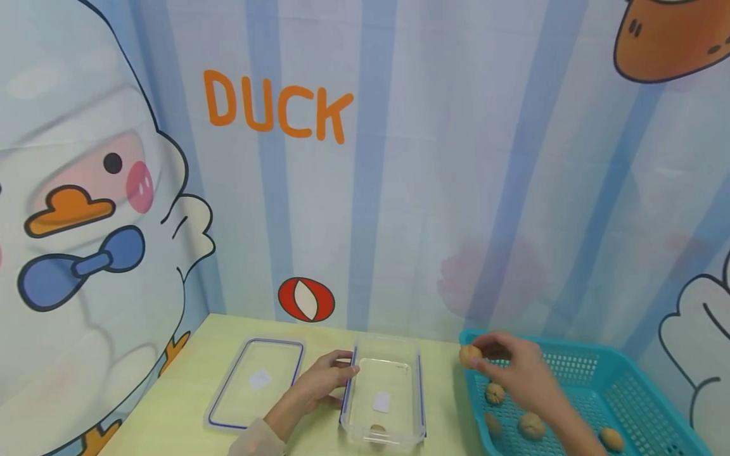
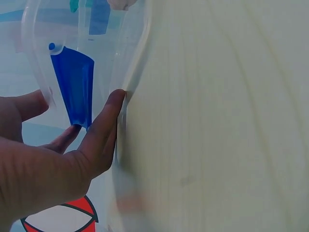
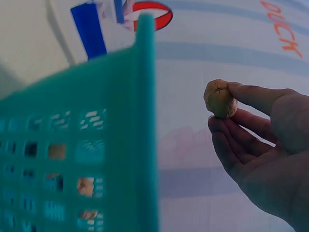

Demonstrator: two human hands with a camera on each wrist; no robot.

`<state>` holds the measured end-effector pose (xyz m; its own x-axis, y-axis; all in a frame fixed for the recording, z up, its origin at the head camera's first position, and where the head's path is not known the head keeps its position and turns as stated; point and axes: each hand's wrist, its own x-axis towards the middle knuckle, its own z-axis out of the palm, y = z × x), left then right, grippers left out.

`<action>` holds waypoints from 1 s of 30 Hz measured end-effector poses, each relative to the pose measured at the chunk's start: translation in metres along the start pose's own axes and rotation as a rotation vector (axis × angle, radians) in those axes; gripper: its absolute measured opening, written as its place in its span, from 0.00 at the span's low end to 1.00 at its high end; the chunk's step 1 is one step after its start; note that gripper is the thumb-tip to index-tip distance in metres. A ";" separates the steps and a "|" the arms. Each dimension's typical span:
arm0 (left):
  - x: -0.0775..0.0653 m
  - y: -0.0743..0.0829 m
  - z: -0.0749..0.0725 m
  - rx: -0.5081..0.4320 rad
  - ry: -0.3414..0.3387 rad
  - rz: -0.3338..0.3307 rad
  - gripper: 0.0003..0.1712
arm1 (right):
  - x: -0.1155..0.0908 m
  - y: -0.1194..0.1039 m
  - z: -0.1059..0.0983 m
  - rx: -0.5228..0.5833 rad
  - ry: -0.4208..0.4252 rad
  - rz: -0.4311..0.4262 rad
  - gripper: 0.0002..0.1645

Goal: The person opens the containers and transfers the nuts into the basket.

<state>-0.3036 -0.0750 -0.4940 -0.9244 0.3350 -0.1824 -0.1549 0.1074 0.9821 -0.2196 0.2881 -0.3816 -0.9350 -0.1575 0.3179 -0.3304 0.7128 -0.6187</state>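
Observation:
A walnut (image 1: 470,356) is pinched between the thumb and fingertips of my right hand (image 1: 516,367), above the left rim of a teal basket (image 1: 570,346). The right wrist view shows this walnut (image 3: 220,98) clear of the basket wall. More walnuts lie in the basket, among them one walnut (image 1: 531,426) below the hand. My left hand (image 1: 322,383) holds the left side of a clear plastic food container (image 1: 383,437), thumb over its rim and fingers along the outer wall by a blue clip (image 2: 75,87). One walnut (image 1: 377,429) sits at the container's near end.
A clear lid (image 1: 253,380) with a blue seal lies on the pale wooden table (image 1: 188,405), left of the container. A printed curtain (image 1: 399,190) with a duck and stripes hangs behind the table.

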 end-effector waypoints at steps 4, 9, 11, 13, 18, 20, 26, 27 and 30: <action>0.001 -0.001 0.000 -0.003 0.005 0.000 0.36 | 0.003 0.018 -0.004 -0.024 0.004 0.047 0.20; 0.001 0.000 0.001 -0.002 0.014 -0.001 0.36 | 0.007 0.041 -0.002 -0.054 -0.020 0.137 0.25; 0.001 0.000 0.002 0.000 0.012 0.002 0.36 | 0.009 0.051 0.000 -0.061 -0.031 0.170 0.26; 0.001 0.001 0.003 -0.001 0.005 0.004 0.36 | 0.009 0.060 0.003 -0.061 -0.040 0.201 0.25; -0.001 0.002 0.003 -0.004 -0.007 -0.003 0.36 | 0.007 0.078 0.011 -0.048 -0.044 0.237 0.21; 0.000 0.001 0.002 -0.005 -0.003 -0.009 0.36 | 0.008 0.081 0.014 -0.034 -0.047 0.233 0.21; 0.000 0.000 -0.001 -0.002 0.003 -0.007 0.38 | 0.010 0.084 0.020 -0.047 -0.059 0.239 0.21; 0.000 0.000 -0.001 0.003 0.004 -0.001 0.37 | 0.010 0.084 0.021 -0.052 -0.063 0.239 0.21; -0.001 -0.001 -0.001 0.003 0.008 -0.009 0.36 | 0.010 0.084 0.023 -0.056 -0.071 0.237 0.21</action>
<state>-0.3030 -0.0767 -0.4951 -0.9258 0.3262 -0.1909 -0.1624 0.1128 0.9803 -0.2595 0.3309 -0.4469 -0.9928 -0.0278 0.1166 -0.0954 0.7722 -0.6281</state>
